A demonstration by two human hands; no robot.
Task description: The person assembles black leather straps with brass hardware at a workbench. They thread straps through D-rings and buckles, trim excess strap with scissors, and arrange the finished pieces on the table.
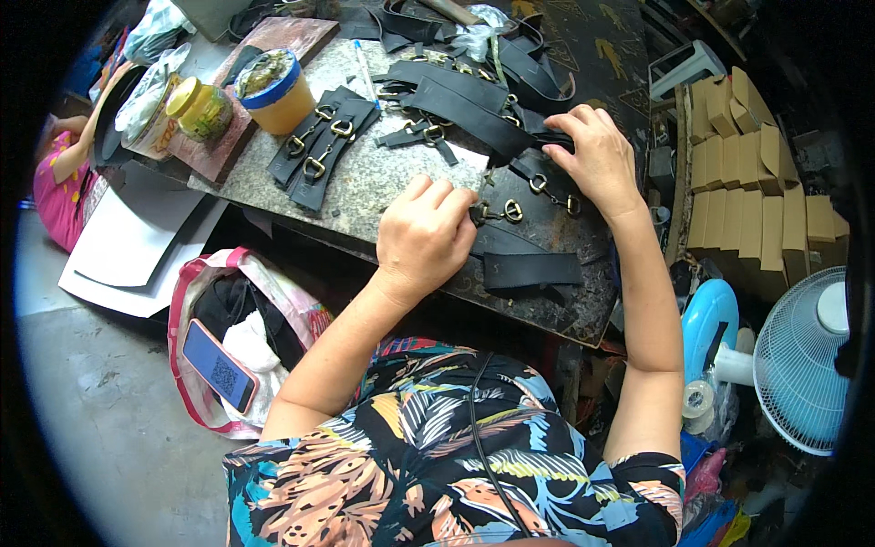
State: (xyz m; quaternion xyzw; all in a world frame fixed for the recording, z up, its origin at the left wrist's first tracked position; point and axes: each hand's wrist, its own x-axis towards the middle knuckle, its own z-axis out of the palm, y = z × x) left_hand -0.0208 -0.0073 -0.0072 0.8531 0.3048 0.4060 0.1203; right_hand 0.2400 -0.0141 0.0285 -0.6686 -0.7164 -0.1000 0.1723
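Note:
My left hand [424, 232] is closed at the near edge of the worktable, its fingertips hidden from view. Right beside its fingers lies a brass snap hook [497, 212] on a short black tab; whether the hand grips this is hidden. My right hand [597, 159] has its thumb and fingers closed around the dark end of a black leather strap [556, 139] at the pile's right side. Below that hand lies another short strap with brass hooks [551, 190]. A folded black strap piece [531, 270] rests near the table's front edge.
Finished-looking straps with brass hooks [321, 150] lie on the stone slab [365, 201], near a blue-rimmed tub [276, 96], a yellow-lidded jar [199, 108] and a pen [365, 73]. Cardboard boxes [743, 164] and a fan [807, 356] stand right. A bag with a phone [219, 365] sits lower left.

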